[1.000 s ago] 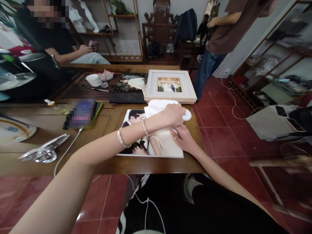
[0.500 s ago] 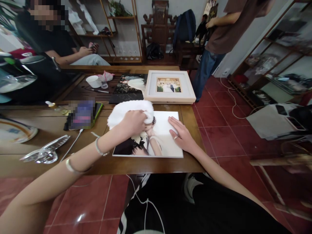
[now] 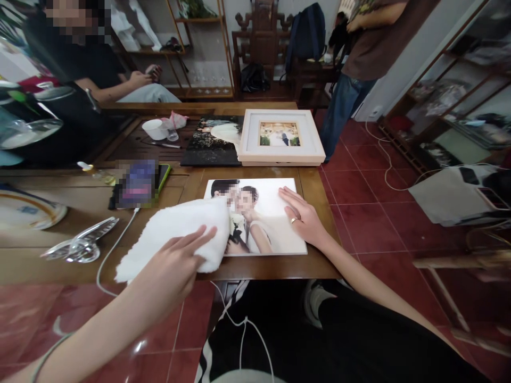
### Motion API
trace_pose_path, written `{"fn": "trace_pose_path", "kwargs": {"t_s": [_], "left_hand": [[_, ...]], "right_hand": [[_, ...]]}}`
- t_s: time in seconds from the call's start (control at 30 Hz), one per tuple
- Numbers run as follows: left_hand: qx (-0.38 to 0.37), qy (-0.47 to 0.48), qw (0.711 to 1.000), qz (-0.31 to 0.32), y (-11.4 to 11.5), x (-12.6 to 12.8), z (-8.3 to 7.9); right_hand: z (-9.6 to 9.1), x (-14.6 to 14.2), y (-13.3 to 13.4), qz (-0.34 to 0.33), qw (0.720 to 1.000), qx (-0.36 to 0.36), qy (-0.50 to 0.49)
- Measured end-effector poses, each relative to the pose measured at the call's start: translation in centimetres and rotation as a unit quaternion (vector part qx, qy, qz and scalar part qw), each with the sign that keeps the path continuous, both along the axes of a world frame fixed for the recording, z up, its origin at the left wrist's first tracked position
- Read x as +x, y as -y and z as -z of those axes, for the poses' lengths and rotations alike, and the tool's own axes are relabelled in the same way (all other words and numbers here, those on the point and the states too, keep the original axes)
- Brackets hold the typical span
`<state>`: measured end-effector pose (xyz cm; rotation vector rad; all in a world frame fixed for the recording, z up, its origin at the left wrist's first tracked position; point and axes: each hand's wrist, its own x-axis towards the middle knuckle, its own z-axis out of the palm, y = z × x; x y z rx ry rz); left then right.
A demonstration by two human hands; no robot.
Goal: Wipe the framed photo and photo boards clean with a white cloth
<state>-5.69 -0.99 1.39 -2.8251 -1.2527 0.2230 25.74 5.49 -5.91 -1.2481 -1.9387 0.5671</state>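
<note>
A photo panel [image 3: 275, 234] showing a couple lies flat on the wooden table [image 3: 319, 266] near its front edge. My left hand [image 3: 179, 258] grips a fluffy white cloth [image 3: 159, 223], two fingers stretched over its top. The cloth covers the panel's lower left part and spreads left onto the bare wood. My right hand [image 3: 305, 215], a ring on one finger, rests flat on the panel's right side with fingers extended.
Behind the panel lie a white picture frame [image 3: 315, 141] and a dark photo panel [image 3: 207, 151]. To the left are a phone [image 3: 138, 183], a cable [image 3: 107, 260], a silver hair clip [image 3: 82, 244] and a plate [image 3: 51, 213]. Two people are beyond the table.
My left hand has drawn the cloth down and left across the panel, uncovering the top left of the picture. My right hand stays on the panel's right side.
</note>
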Motion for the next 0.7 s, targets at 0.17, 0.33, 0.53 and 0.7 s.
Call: {"fn": "trace_pose_path", "kwargs": {"t_s": [0.17,0.33,0.53,0.7], "left_hand": [[0.019,0.047,0.999,0.001,-0.9,0.0,0.0],[0.045,0.070,0.996,-0.020,-7.1,1.3,1.6],[0.030,0.112,0.993,-0.017,-12.5,1.1,2.7],[-0.016,0.111,0.993,-0.024,-10.6,0.3,1.8]], "right_hand": [[0.1,0.0,-0.1,0.001,1.000,-0.007,0.002],[0.1,0.2,-0.1,0.002,1.000,-0.007,0.005],[0.0,0.2,-0.1,0.001,1.000,-0.010,0.003],[-0.1,0.1,-0.1,0.004,1.000,-0.017,0.013]]}}
